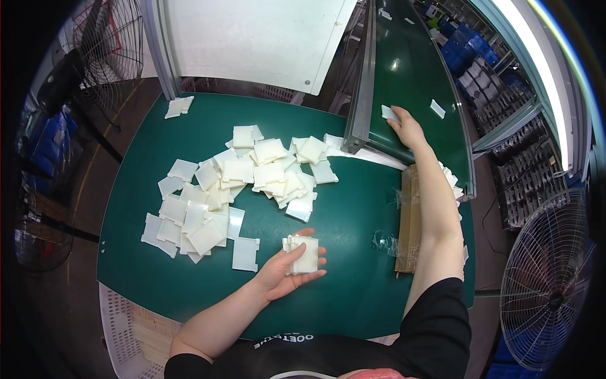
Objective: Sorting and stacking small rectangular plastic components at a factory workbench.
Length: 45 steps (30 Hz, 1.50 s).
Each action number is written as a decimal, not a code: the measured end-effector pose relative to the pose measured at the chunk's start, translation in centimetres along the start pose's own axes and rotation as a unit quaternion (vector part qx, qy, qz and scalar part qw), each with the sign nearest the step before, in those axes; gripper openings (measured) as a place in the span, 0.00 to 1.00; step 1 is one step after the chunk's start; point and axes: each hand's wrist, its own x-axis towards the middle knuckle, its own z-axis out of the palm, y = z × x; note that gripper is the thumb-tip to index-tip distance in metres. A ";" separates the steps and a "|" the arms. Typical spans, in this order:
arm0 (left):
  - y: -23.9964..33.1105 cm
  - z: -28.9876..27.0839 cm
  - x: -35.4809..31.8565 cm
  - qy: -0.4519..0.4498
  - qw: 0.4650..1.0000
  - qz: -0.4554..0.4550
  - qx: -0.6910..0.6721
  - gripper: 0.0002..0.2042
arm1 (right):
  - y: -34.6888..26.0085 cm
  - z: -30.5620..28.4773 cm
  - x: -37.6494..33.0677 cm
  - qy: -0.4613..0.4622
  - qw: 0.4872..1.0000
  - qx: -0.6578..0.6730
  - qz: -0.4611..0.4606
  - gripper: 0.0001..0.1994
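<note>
Nearest us, our left hand (282, 271) cups a small stack of white plastic pieces (302, 254). Our right hand (407, 128) pinches one white piece (389, 114) on the conveyor belt (410, 69). Dozens more, uncountable, cover the green table (353, 252).

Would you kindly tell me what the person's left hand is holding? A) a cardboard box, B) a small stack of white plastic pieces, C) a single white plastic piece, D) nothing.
B: the left hand cradles a small stack of white plastic pieces above the green table, several edges showing.
</note>
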 end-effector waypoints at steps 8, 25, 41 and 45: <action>0.6 0.4 -0.5 -0.012 0.998 0.022 -0.052 0.24 | -12.6 -8.9 -5.7 -0.017 0.968 0.225 -0.112 0.09; -0.1 0.0 -0.1 -0.007 0.997 0.055 -0.051 0.24 | -21.1 -9.8 -12.7 0.082 0.912 0.093 -0.391 0.12; 0.4 -0.1 -0.3 -0.010 0.997 0.068 -0.039 0.22 | -20.0 -0.1 -5.6 -0.103 0.946 0.128 -0.281 0.18; 0.0 -0.9 0.1 -0.009 0.994 0.081 -0.074 0.23 | -19.3 -2.2 -7.8 -0.068 0.960 0.086 -0.259 0.10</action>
